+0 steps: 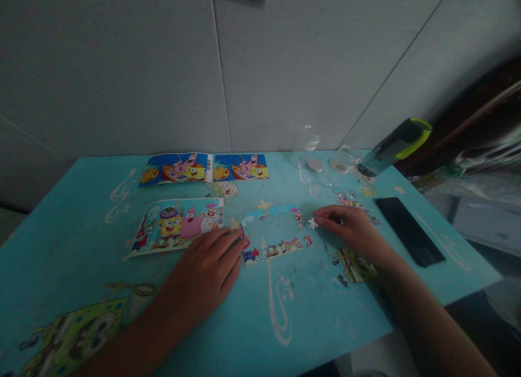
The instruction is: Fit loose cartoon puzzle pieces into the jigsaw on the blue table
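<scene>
A partly built jigsaw frame [272,250] lies in the middle of the turquoise table [81,230]. My left hand [203,271] rests flat on the table, fingers stretched out, fingertips touching the frame's left edge. My right hand [353,227] is at the frame's right side, with its fingertips pressed on a small puzzle piece [312,222]. A cartoon reference picture [177,226] lies just left of the frame.
A folded cartoon leaflet [203,168] lies at the back. Loose puzzle pieces [355,264] sit under my right wrist and several more [350,199] behind the hand. A black phone [409,230] lies at the right edge. Clear bottles, a cap [314,164] and a green-trimmed container [396,143] stand at the back right.
</scene>
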Tool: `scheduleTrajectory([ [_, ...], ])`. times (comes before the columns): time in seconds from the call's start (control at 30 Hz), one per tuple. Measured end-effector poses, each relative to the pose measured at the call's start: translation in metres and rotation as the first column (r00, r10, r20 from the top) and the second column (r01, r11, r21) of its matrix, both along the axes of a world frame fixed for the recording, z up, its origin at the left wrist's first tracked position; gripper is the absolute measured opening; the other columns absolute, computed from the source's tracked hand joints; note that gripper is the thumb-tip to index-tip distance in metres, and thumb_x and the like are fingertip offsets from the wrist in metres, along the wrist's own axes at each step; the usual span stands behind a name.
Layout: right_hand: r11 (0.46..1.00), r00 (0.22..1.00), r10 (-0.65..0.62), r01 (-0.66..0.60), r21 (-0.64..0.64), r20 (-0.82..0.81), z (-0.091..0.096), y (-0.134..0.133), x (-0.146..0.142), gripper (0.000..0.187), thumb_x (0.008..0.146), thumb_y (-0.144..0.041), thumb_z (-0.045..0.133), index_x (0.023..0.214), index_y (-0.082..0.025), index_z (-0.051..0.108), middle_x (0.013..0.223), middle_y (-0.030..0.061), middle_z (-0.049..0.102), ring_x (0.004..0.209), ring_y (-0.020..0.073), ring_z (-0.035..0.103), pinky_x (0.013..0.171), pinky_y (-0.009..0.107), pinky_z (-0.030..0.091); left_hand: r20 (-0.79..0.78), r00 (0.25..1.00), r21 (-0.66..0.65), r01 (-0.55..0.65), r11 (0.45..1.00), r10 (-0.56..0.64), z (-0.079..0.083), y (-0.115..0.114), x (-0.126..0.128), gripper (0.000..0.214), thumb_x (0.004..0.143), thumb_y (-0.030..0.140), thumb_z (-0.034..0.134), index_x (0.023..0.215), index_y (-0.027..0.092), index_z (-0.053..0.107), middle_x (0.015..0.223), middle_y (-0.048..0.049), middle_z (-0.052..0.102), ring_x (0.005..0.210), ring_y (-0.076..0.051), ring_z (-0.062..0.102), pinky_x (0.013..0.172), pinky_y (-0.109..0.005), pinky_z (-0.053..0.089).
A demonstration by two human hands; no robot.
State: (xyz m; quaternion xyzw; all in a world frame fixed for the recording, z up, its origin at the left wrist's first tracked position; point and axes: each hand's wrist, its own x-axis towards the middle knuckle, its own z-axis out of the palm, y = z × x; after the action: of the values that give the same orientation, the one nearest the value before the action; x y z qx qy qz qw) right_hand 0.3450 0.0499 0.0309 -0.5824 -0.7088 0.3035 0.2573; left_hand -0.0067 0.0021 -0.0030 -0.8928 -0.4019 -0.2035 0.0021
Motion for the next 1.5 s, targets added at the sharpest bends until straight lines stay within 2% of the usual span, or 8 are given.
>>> scheduleTrajectory([
  [0.13,1.000,1.000,-0.016,0.016,0.008,-0.017,0.000,0.001,0.004,0.027,0.091,-0.046,0.065,0.100,-0.023,0.077,0.089,0.0037,0.077,0.072,0.0175,0.066,0.066,0.032,0.052,-0.010,1.000,0.012,-0.003,1.000,0.003,0.001,0.000,0.000,0.035,0.098,0.020,0.053,0.131,0.017,0.064,0.136,-0.0091,0.063,0.124,-0.027,0.056,0.110,-0.051,0.045],
  [0.33,0.978,0.986,-0.166,0.167,0.122,-0.016,-0.003,0.008,0.023,0.031,0.089,-0.049,0.067,0.102,-0.022,0.076,0.091,0.0062,0.077,0.078,0.0212,0.068,0.066,0.033,0.052,-0.004,1.000,0.002,0.006,1.000,-0.006,0.002,0.001,0.000,0.035,0.097,0.021,0.052,0.130,0.019,0.065,0.135,-0.0092,0.064,0.123,-0.028,0.058,0.108,-0.053,0.047],
  [0.6,0.996,0.986,-0.065,0.054,0.072,0.153,-0.006,0.007,0.016,0.028,0.091,-0.044,0.063,0.105,-0.023,0.076,0.081,0.0037,0.076,0.067,0.0192,0.064,0.066,0.034,0.048,-0.026,1.000,-0.004,0.003,1.000,-0.003,0.000,0.001,0.000,0.035,0.098,0.021,0.052,0.131,0.019,0.064,0.136,-0.0081,0.063,0.125,-0.027,0.055,0.111,-0.051,0.043],
  [0.73,0.990,0.967,-0.096,0.068,0.125,0.236,-0.002,0.007,0.032,0.027,0.090,-0.046,0.065,0.094,-0.022,0.077,0.082,0.0050,0.074,0.070,0.0192,0.062,0.065,0.033,0.046,-0.031,1.000,-0.006,0.003,1.000,-0.003,0.000,0.000,-0.001,0.035,0.099,0.022,0.052,0.131,0.018,0.063,0.137,-0.0081,0.062,0.126,-0.027,0.054,0.111,-0.051,0.043],
  [0.83,0.999,0.965,-0.012,0.004,0.032,0.264,-0.001,0.005,0.043,0.029,0.086,-0.051,0.069,0.092,-0.024,0.076,0.082,0.0046,0.073,0.071,0.0196,0.063,0.063,0.032,0.047,-0.038,0.999,-0.007,0.005,1.000,-0.005,0.000,0.000,-0.001,0.035,0.099,0.021,0.052,0.132,0.018,0.062,0.139,-0.0081,0.061,0.127,-0.027,0.053,0.111,-0.051,0.043],
  [1.07,0.996,0.958,0.076,-0.062,-0.062,0.276,-0.002,0.003,0.043,0.025,0.088,-0.047,0.068,0.098,-0.026,0.076,0.088,0.0036,0.073,0.074,0.0187,0.065,0.066,0.032,0.049,-0.040,0.999,-0.003,0.002,1.000,-0.003,0.000,0.000,-0.001,0.035,0.099,0.022,0.053,0.133,0.019,0.062,0.138,-0.0071,0.061,0.126,-0.027,0.054,0.110,-0.051,0.043],
  [1.3,0.996,0.947,0.054,-0.027,-0.090,0.318,0.000,0.004,0.041,0.028,0.085,-0.051,0.070,0.092,-0.024,0.075,0.084,0.0039,0.072,0.073,0.0184,0.064,0.064,0.030,0.047,-0.036,0.999,0.006,0.011,1.000,-0.011,-0.001,0.000,-0.001,0.035,0.098,0.020,0.053,0.133,0.017,0.062,0.138,-0.0082,0.061,0.126,-0.027,0.053,0.112,-0.052,0.042],
  [1.5,0.994,0.982,0.043,-0.025,-0.102,0.182,0.005,0.001,0.031,0.029,0.087,-0.050,0.068,0.085,-0.021,0.073,0.071,0.0023,0.067,0.065,0.0163,0.059,0.059,0.028,0.044,-0.028,1.000,0.005,0.011,1.000,-0.011,-0.001,0.000,-0.002,0.035,0.098,0.021,0.053,0.132,0.018,0.063,0.136,-0.0079,0.062,0.126,-0.027,0.053,0.111,-0.051,0.042],
])
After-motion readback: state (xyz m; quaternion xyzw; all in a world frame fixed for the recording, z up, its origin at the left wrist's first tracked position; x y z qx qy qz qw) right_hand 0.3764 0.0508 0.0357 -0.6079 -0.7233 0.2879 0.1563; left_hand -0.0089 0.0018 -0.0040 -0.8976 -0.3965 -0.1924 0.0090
